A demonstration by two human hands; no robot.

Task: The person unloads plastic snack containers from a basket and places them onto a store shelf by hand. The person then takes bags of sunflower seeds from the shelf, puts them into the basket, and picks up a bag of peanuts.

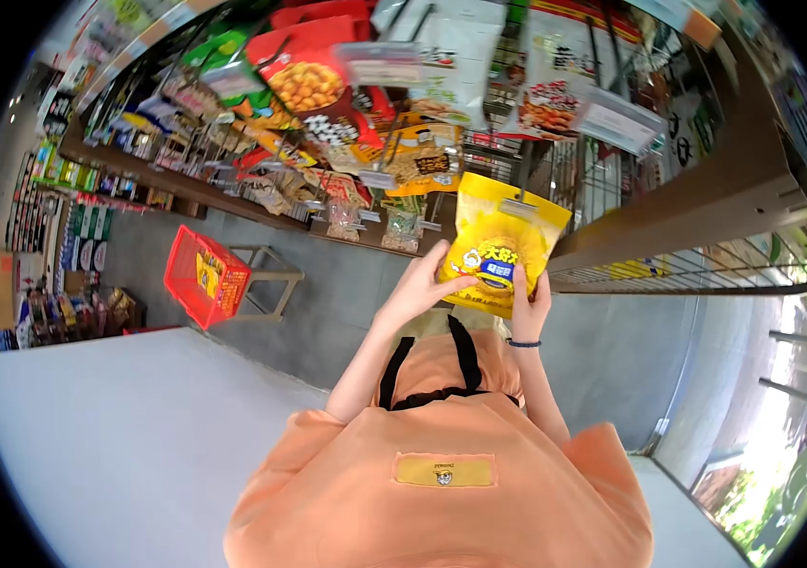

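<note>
A yellow snack bag (503,241) with a blue label hangs at a display hook's price tag, or just in front of it; I cannot tell whether it is on the hook. My left hand (425,287) grips its lower left side, thumb across the front. On its lower right edge, my right hand (529,301) holds the bag with the thumb pressed to the front. A dark band circles my right wrist. Close behind the bag's upper left is an orange-yellow snack bag (422,156) on the rack.
A red shopping basket (203,276) with a yellow package inside rests on a stool (276,275) to the left. Red snack bags (304,80) and white bags (456,62) hang above. A wooden shelf edge (688,222) and wire shelf (707,276) extend to the right.
</note>
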